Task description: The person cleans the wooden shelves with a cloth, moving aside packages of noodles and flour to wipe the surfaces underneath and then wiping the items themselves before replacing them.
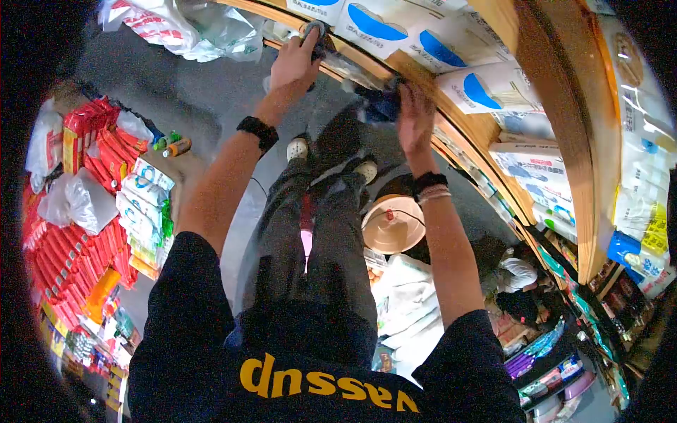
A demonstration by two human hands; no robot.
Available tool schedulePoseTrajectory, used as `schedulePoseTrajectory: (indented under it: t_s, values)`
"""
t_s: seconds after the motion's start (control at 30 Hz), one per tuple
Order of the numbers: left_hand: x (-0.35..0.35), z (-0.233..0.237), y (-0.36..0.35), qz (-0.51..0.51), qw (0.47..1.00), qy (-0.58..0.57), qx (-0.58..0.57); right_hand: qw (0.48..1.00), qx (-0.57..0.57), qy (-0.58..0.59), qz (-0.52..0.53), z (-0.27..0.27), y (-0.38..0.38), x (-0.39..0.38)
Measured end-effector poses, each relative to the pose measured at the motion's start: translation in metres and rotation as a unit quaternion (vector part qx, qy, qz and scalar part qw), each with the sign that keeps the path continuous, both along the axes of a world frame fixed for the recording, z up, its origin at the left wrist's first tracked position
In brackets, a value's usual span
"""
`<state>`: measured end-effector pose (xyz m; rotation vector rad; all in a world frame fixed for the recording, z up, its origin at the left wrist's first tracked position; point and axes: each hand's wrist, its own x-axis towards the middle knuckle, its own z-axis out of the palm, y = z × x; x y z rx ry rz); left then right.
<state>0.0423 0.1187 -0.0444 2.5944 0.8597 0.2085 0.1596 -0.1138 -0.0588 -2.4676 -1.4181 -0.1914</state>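
Observation:
My left hand point(295, 65), with a dark watch on the wrist, presses a bunched grey cloth point(315, 32) against the front edge of a wooden shelf point(352, 55). Further right along the same shelf is my right hand point(416, 121), wearing dark and light bands. Its fingers are closed on a dark blue cloth point(379, 104), which is blurred and hangs beside the shelf edge. White packages with blue printing point(438, 48) sit on the shelf just beyond both hands.
A beige basin point(393, 225) stands on the floor near my feet. Red packages point(70, 261) and plastic bags point(86, 201) are piled on the left. A wooden upright point(564, 120) curves down the right, with more goods beyond. Coloured items point(550, 374) fill the lower right.

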Motion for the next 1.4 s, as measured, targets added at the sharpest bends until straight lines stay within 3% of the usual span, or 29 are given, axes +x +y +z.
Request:
schedulePoseTrajectory:
  t_s: [0.07, 0.13, 0.17, 0.3, 0.43, 0.57, 0.63, 0.87, 0.93, 1.07, 1.27, 1.4]
  values:
    - [-0.001, -0.007, -0.006, 0.014, 1.0, -0.011, 0.006, 0.992, 0.019, 0.115, -0.043, 0.012, -0.029, 0.009]
    - [0.0, -0.014, -0.006, 0.024, 0.996, -0.071, -0.04, 0.997, -0.067, -0.029, -0.027, 0.007, -0.066, 0.018]
    - [0.0, -0.009, -0.009, 0.04, 0.994, -0.077, -0.063, 0.998, -0.057, 0.018, -0.027, 0.007, -0.081, 0.02]
    - [-0.001, -0.013, -0.029, 0.042, 0.985, -0.116, -0.123, 0.996, -0.082, -0.008, -0.034, 0.014, -0.099, 0.02]
    - [0.0, -0.016, -0.051, 0.024, 0.981, -0.054, -0.187, 0.997, -0.014, 0.03, -0.068, 0.024, -0.085, 0.018]
    - [0.009, -0.011, -0.061, 0.039, 0.98, -0.072, -0.181, 0.99, 0.004, 0.047, -0.131, 0.01, -0.083, 0.012]
    - [0.018, -0.01, -0.06, 0.028, 0.981, -0.133, -0.136, 0.99, 0.021, 0.043, -0.136, 0.004, -0.081, 0.014]
    - [0.032, -0.019, -0.062, 0.022, 0.983, -0.149, -0.103, 0.991, 0.013, 0.051, -0.125, 0.014, -0.08, 0.013]
    - [0.031, -0.025, -0.061, -0.008, 0.987, -0.159, -0.017, 0.99, 0.033, 0.047, -0.128, 0.013, -0.078, 0.014]
    - [0.03, -0.031, -0.06, -0.031, 0.983, -0.177, 0.036, 0.987, 0.063, 0.051, -0.136, 0.025, -0.073, 0.009]
    - [0.03, -0.026, -0.059, -0.001, 0.98, -0.181, -0.081, 0.986, 0.076, 0.048, -0.139, 0.017, -0.075, 0.008]
    - [0.029, -0.03, -0.059, 0.006, 0.98, -0.174, -0.094, 0.985, 0.074, 0.037, -0.153, 0.016, -0.071, 0.005]
